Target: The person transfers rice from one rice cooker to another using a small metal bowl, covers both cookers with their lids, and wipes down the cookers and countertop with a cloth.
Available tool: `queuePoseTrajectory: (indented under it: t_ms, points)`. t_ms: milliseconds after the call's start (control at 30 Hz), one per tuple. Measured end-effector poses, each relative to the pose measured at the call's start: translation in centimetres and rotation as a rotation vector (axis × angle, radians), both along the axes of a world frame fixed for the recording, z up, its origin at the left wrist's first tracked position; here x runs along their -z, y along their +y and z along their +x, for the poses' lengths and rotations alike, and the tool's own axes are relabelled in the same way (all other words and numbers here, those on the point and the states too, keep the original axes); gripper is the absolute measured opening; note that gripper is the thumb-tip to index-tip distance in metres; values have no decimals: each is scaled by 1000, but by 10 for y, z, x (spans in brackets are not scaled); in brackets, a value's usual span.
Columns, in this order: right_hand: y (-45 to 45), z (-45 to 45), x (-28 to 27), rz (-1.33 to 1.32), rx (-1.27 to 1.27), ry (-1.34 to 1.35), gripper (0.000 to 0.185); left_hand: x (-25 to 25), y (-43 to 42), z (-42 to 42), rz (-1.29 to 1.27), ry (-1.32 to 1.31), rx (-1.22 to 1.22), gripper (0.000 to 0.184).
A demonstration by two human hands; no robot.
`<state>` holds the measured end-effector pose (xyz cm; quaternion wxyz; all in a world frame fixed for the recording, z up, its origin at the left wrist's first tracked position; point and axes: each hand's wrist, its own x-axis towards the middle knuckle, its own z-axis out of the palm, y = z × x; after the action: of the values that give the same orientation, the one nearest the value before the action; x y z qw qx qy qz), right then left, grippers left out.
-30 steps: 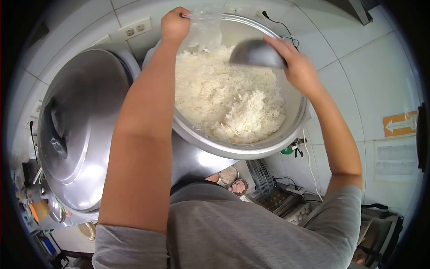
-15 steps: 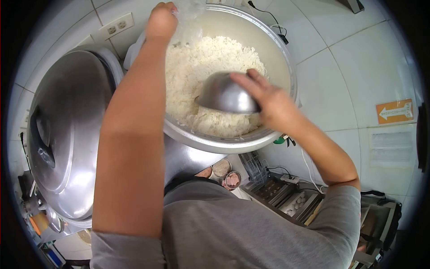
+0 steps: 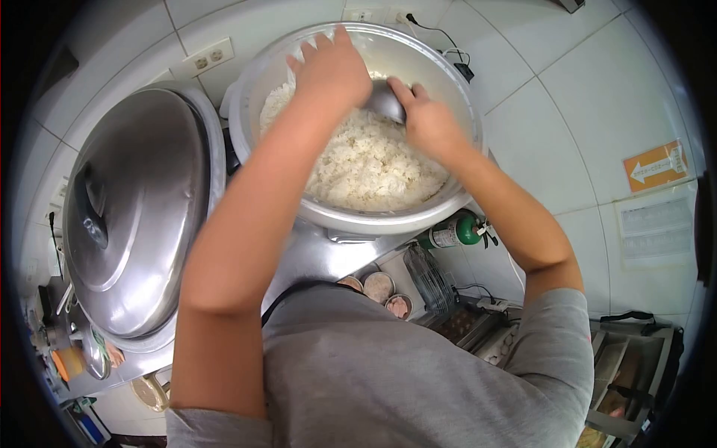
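Note:
A large round pot (image 3: pixel 469 119) holds a heap of cooked white rice (image 3: pixel 373 168). My right hand (image 3: pixel 429 123) grips a shiny steel bowl (image 3: pixel 386 103), tilted down against the rice at the pot's far side. My left hand (image 3: pixel 334 71) is just left of the bowl, over the pot, with its back to me and its fingers apart. Thin whitish plastic, seemingly the clear bag, shows in small patches by those fingertips. The left palm and thumb are hidden, as is the bowl's far side.
Left of the pot stands another big vessel under a domed metal lid (image 3: pixel 142 216). A green fire extinguisher (image 3: pixel 467 228) is below right of the pot. Small round containers of food (image 3: pixel 379 285) sit lower down, beside a wire rack (image 3: pixel 432 284). Wall outlets (image 3: pixel 209 57) are behind.
My left hand has moved right and down over the pot, and the bag is now mostly hidden. My right hand has carried the bowl toward the pot's far side. The view has shifted.

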<state>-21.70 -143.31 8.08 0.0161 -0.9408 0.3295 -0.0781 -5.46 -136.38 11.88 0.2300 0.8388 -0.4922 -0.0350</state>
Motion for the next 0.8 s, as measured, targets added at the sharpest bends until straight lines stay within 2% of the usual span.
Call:
queuePoseTrajectory:
  t_ms: [67, 167, 267, 367, 533, 633, 733, 800]
  points:
    - [21, -16, -6, 22, -46, -12, 68, 10, 61, -32, -273, 7, 121, 69]
    - [43, -38, -9, 92, -84, -50, 70, 39, 122, -67, -396, -16, 176, 73]
    - [60, -47, -18, 182, -93, -63, 73, 76, 138, -69, -510, -127, 276, 77]
    - [65, -55, -26, 255, -133, -117, 74, 82, 133, -67, -864, 136, 255, 81]
    - [67, -57, -29, 312, -247, -227, 73, 90, 132, -64, -1035, 212, 253, 83]
    - [79, -33, -43, 652, 54, 4, 79, 93, 135, -63, -1060, 230, 257, 84]
    - [65, -17, -14, 731, -38, -212, 74, 95, 134, -61, -1065, 220, 277, 85]
    - [66, 0, -5, 1061, 91, -335, 73, 96, 134, -61, -1073, 215, 291, 84]
